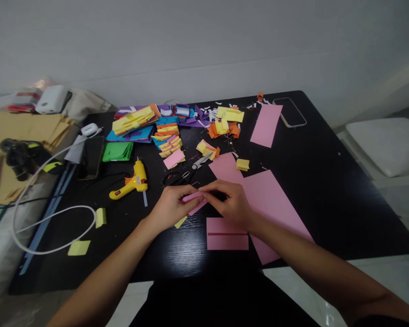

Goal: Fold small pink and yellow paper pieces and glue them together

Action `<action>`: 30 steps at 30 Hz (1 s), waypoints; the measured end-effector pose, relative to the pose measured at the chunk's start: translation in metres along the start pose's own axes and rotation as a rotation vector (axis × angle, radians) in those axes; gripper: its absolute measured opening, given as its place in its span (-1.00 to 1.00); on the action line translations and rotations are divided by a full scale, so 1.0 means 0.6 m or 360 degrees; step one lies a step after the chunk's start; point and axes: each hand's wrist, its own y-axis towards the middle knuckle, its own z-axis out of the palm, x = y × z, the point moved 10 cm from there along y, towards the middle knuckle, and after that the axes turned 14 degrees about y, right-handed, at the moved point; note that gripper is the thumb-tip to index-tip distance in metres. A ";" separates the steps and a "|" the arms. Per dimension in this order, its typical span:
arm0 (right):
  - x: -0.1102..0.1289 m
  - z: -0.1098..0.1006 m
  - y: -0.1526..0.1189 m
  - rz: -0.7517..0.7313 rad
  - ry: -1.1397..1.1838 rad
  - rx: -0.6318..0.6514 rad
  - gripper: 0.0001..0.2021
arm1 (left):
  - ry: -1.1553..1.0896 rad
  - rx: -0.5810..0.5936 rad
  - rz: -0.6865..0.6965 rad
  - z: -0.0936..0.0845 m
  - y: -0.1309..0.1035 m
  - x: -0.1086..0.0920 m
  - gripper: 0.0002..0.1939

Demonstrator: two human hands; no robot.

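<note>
Between my two hands is a small folded pink paper (198,207), held above the black table. My left hand (173,205) grips its left end between thumb and fingers. The fingertips of my right hand (230,202) pinch its upper right edge. Just below my right hand lies a creased pink sheet (227,241). Larger pink sheets (279,204) lie under and beside my right forearm. Beyond my hands are scissors (200,162), their handles dark and partly hidden. A yellow glue gun (132,181) rests left of my left hand.
Folded yellow papers (136,120), green papers (117,151) and orange scraps (225,130) cover the back of the black table (344,204). A phone (289,112) lies back right, another (91,156) left. A white cable (56,213) loops at left. A white seat (385,145) stands at right.
</note>
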 end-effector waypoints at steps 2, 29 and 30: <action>-0.002 -0.002 -0.001 0.0007 0.0011 -0.0021 -0.87 | -0.0003 -0.0007 -0.0016 0.000 -0.001 0.001 -0.81; -0.021 -0.005 -0.005 0.0160 0.0268 -0.0083 -0.87 | -0.0008 0.0011 -0.0042 0.010 -0.003 0.002 -0.69; -0.026 -0.006 -0.005 0.0206 0.0334 -0.0098 -0.85 | -0.0025 -0.0012 -0.0057 0.007 -0.004 0.004 -0.69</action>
